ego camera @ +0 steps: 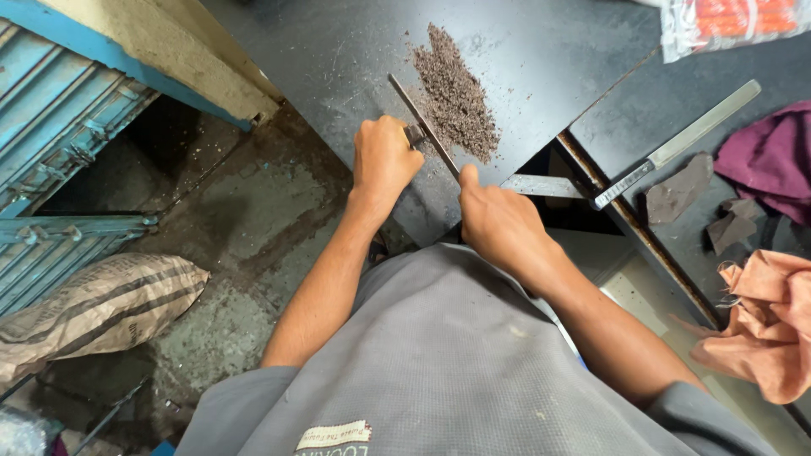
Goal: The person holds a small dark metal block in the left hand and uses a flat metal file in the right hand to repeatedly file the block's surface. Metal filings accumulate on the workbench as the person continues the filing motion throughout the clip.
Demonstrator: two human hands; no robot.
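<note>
My left hand (384,160) is closed around a small dark piece (415,135) pressed against the dark tabletop (338,51). My right hand (498,221) grips the handle end of a long thin metal file (422,122), whose blade runs up and left across the small piece. Just beyond the file lies a heap of dark brown filings (454,93) on the tabletop.
A second, broad flat file (676,148) lies across a gap at right, beside dark scraps (680,198), a purple cloth (773,160) and an orange cloth (769,321). A plastic packet (726,21) sits top right. A striped sack (93,308) and a blue shutter (51,110) stand at left.
</note>
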